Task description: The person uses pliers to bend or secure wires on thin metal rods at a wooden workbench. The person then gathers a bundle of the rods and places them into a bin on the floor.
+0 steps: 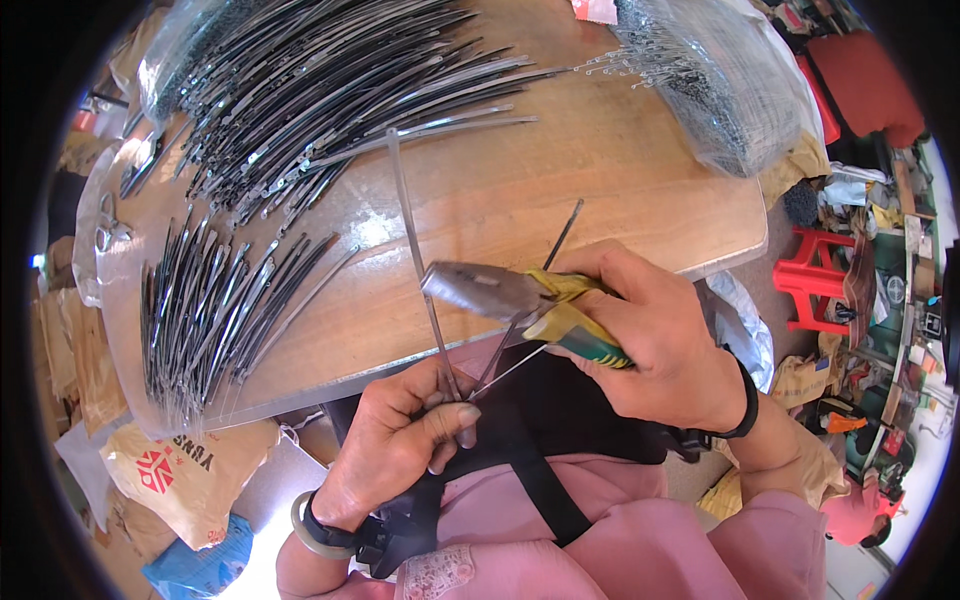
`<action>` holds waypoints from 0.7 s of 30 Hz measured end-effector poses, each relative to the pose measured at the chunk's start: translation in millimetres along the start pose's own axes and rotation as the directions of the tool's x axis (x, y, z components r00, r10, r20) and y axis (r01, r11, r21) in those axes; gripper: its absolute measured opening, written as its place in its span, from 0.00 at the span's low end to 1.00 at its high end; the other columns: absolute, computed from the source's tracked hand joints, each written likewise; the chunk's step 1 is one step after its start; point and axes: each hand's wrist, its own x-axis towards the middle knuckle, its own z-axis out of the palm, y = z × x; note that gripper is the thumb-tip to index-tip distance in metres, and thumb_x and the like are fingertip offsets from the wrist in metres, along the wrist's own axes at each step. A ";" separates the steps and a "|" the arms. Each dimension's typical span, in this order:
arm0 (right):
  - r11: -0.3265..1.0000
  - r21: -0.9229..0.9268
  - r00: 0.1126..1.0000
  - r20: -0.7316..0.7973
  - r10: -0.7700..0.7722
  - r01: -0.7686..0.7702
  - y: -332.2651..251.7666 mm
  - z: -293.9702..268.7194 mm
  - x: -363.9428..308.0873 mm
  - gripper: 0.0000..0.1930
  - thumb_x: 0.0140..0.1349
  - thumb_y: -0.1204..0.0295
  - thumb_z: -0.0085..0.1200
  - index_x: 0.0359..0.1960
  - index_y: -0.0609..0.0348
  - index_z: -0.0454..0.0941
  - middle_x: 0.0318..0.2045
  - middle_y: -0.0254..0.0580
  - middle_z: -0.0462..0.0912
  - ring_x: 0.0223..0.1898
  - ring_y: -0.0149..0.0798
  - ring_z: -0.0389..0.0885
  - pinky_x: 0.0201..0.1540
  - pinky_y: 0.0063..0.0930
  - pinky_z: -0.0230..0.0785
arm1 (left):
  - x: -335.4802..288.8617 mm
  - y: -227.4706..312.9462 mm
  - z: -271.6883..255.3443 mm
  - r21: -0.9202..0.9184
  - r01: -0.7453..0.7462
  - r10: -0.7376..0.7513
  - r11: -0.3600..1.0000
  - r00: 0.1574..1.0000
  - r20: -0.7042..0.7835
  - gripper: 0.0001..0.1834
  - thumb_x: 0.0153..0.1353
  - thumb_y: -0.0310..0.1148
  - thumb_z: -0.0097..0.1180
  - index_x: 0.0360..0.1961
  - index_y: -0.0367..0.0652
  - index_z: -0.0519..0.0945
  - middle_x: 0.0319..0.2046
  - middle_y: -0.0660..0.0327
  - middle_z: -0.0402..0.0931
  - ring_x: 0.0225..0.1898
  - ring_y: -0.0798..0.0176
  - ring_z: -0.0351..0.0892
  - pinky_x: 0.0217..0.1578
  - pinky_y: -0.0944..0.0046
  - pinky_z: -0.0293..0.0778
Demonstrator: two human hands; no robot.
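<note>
My left hand (415, 425) is closed, pinching the near end of a long grey metal strip (408, 205) between thumb and fingers. A darker thin strip (566, 235) slants up and right from the same fingertips, passing behind the pliers. My right hand (650, 335) is wrapped round a pair of pliers (490, 288) with yellow and green handles. Their jaws point left and overlap the grey strip; whether they touch it I cannot tell. A thin bright wire (512, 370) runs from the left fingertips toward the right hand.
On the wooden table (620, 200) lie a large heap of dark strips (310, 100) and a smaller bundle (210, 310). A clear plastic bag of thin looped wires (720, 90) lies at the far right. Scissors (108, 225) are at the left edge. A red stool (815, 275) stands right.
</note>
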 end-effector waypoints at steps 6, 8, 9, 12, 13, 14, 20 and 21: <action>0.913 -0.304 0.961 0.051 -0.271 0.274 8.6 -8.2 18.6 0.14 0.36 0.79 0.59 0.31 0.61 0.80 0.44 0.44 0.78 0.41 0.46 0.77 0.53 0.50 0.59 | 2.9 4.1 4.3 0.086 0.003 -0.005 0.996 1.000 0.018 0.03 0.66 0.21 0.54 0.34 0.33 0.75 0.23 0.64 0.74 0.19 0.76 0.69 0.20 0.74 0.64; 0.913 -0.274 0.953 0.094 -0.289 0.304 13.5 -4.8 20.6 0.15 0.34 0.80 0.58 0.30 0.60 0.79 0.44 0.43 0.78 0.40 0.45 0.76 0.52 0.51 0.58 | 3.2 5.6 5.0 0.099 0.025 -0.026 0.995 1.000 0.007 0.02 0.66 0.21 0.54 0.34 0.33 0.75 0.23 0.64 0.74 0.20 0.75 0.70 0.21 0.74 0.65; 0.916 -0.251 0.949 0.118 -0.292 0.313 15.5 -3.0 19.9 0.16 0.33 0.80 0.58 0.30 0.60 0.79 0.44 0.43 0.78 0.40 0.45 0.76 0.51 0.51 0.58 | 2.3 7.4 5.3 0.102 0.041 -0.041 0.994 0.999 -0.004 0.02 0.66 0.21 0.54 0.35 0.33 0.76 0.23 0.64 0.75 0.21 0.75 0.70 0.22 0.74 0.66; 0.921 -0.254 0.956 0.101 -0.277 0.294 16.0 2.1 15.1 0.15 0.33 0.80 0.58 0.29 0.59 0.78 0.43 0.42 0.77 0.38 0.45 0.75 0.49 0.50 0.58 | 0.2 10.2 -0.4 0.154 -0.032 0.028 0.988 0.999 0.026 0.04 0.65 0.19 0.53 0.40 0.31 0.77 0.26 0.62 0.75 0.24 0.73 0.73 0.26 0.72 0.68; 0.926 -0.252 0.959 0.099 -0.265 0.282 14.7 1.6 13.3 0.15 0.33 0.80 0.58 0.29 0.59 0.78 0.43 0.42 0.77 0.38 0.44 0.75 0.49 0.49 0.58 | 1.6 11.1 -4.4 0.178 -0.078 0.069 0.981 0.996 0.057 0.06 0.64 0.18 0.53 0.42 0.30 0.78 0.27 0.62 0.76 0.25 0.72 0.74 0.27 0.72 0.69; 0.930 -0.249 0.963 0.096 -0.254 0.270 12.7 0.8 11.9 0.15 0.33 0.80 0.58 0.29 0.59 0.78 0.43 0.42 0.78 0.38 0.44 0.75 0.49 0.49 0.58 | 2.6 14.9 -9.8 0.195 -0.139 0.129 0.971 0.990 0.065 0.08 0.63 0.17 0.53 0.43 0.29 0.78 0.29 0.61 0.77 0.28 0.71 0.75 0.30 0.71 0.70; 0.935 -0.201 0.956 0.054 -0.289 0.294 -4.5 7.2 5.4 0.13 0.34 0.77 0.60 0.27 0.57 0.79 0.44 0.40 0.78 0.38 0.41 0.75 0.46 0.48 0.57 | 6.6 30.5 -23.7 0.132 -0.095 0.079 0.987 0.989 0.122 0.14 0.57 0.18 0.55 0.46 0.29 0.82 0.45 0.57 0.82 0.44 0.69 0.77 0.47 0.69 0.72; 0.936 -0.189 0.955 0.056 -0.293 0.298 -6.7 9.8 4.1 0.13 0.34 0.77 0.61 0.27 0.56 0.79 0.44 0.40 0.78 0.38 0.41 0.75 0.46 0.48 0.57 | 6.2 27.8 -18.2 0.109 -0.162 0.145 0.981 0.979 0.146 0.15 0.57 0.18 0.56 0.47 0.30 0.81 0.45 0.57 0.82 0.44 0.69 0.77 0.46 0.69 0.72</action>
